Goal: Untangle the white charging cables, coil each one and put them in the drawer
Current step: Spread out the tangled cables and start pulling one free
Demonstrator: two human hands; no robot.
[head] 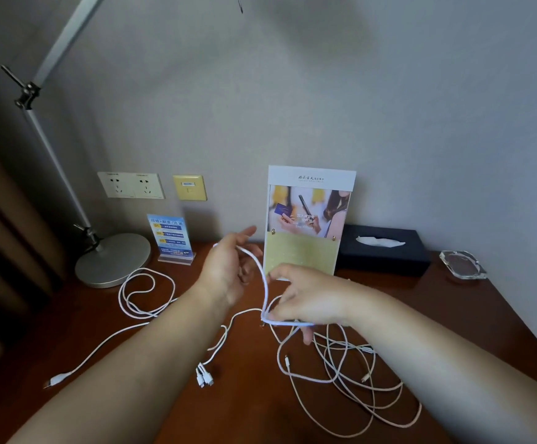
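Several white charging cables lie on the brown wooden desk [453, 315]. One white cable [262, 277] arcs in the air between my hands. My left hand [228, 267] holds its upper end, thumb and fingers partly spread. My right hand [305, 299] pinches the lower part, where the cable folds into a loop. A loose tangle of cables [350, 373] sprawls under my right forearm. Another looped cable [142, 296] lies at the left, its plug [56, 379] near the front edge. A bundle of connectors [203, 376] rests in the middle. No drawer is in view.
A desk lamp's round base [113, 261] stands at the back left, its arm rising up the wall. A blue sign stand [172, 238], a tall card display [305, 225], a black tissue box [385, 251] and a glass ashtray [462, 264] line the wall. Wall sockets [131, 184] sit above.
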